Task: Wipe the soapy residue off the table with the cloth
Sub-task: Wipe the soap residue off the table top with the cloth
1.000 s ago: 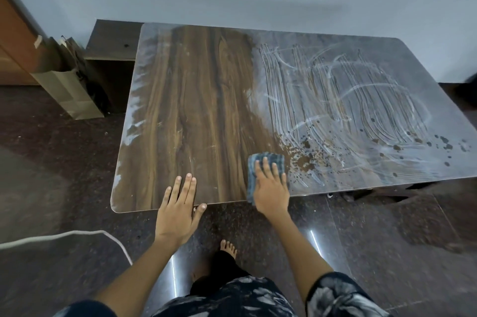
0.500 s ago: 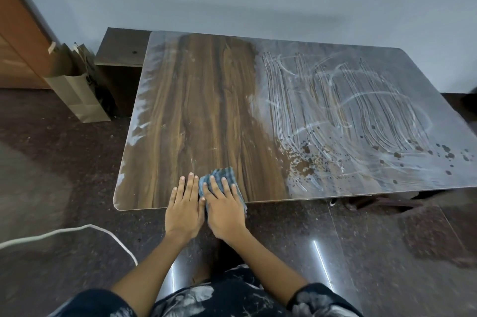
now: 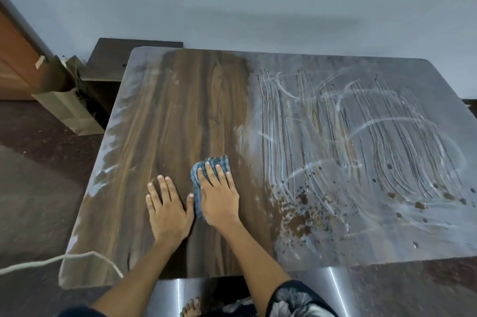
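Right hand (image 3: 219, 198), fingers flat, presses checked blue cloth (image 3: 212, 165) onto wood-grain table (image 3: 180, 115). Left hand (image 3: 167, 209) rests flat alongside, holding nothing. Streaky white soapy residue (image 3: 361, 135) coats right half.

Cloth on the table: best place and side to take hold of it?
Take the cloth at its far edge, the bunched part showing past the right hand's fingertips, coming from above. The rest lies flat on the table under the palm, offering no grip.
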`<action>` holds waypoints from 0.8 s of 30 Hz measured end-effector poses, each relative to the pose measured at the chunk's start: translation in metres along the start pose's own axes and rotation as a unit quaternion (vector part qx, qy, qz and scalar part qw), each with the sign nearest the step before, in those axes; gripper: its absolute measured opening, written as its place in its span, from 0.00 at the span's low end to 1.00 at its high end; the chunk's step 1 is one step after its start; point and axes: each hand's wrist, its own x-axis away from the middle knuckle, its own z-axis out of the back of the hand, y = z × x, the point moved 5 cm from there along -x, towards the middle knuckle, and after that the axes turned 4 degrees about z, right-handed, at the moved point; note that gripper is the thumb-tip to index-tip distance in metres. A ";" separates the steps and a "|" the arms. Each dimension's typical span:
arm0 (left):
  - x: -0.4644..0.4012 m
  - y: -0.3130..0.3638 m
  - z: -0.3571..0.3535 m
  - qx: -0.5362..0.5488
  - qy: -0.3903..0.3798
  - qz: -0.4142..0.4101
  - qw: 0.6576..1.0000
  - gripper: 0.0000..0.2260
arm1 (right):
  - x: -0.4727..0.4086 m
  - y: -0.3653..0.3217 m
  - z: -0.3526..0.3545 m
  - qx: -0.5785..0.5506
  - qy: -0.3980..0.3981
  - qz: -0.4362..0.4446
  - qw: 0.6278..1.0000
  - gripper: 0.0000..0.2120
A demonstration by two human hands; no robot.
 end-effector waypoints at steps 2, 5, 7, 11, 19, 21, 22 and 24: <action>-0.012 0.013 -0.004 -0.002 -0.003 0.028 1.000 0.37 | -0.024 0.027 0.010 0.002 0.010 -0.010 1.000 0.26; -0.032 0.033 -0.004 0.003 0.009 0.056 0.998 0.38 | -0.066 0.065 0.024 0.007 0.007 -0.013 1.000 0.26; -0.053 0.053 -0.002 0.013 0.014 0.064 0.998 0.38 | -0.096 0.090 0.035 0.006 0.013 -0.022 1.000 0.25; -0.110 0.102 0.003 0.035 0.029 0.055 0.997 0.38 | -0.157 0.134 0.053 0.019 0.018 -0.040 0.999 0.25; -0.248 0.194 0.012 0.031 0.058 -0.025 0.998 0.38 | -0.286 0.200 0.081 0.058 0.046 -0.084 0.994 0.25; -0.279 0.212 0.015 0.032 0.063 -0.046 0.996 0.38 | -0.320 0.213 0.088 0.068 0.048 -0.089 0.993 0.25; -0.292 0.219 0.016 0.036 0.067 -0.053 0.996 0.38 | -0.339 0.218 0.091 0.069 0.050 -0.093 0.992 0.25; -0.309 0.227 0.016 0.035 0.086 -0.059 0.994 0.36 | -0.377 0.225 0.096 0.069 0.052 -0.092 0.992 0.25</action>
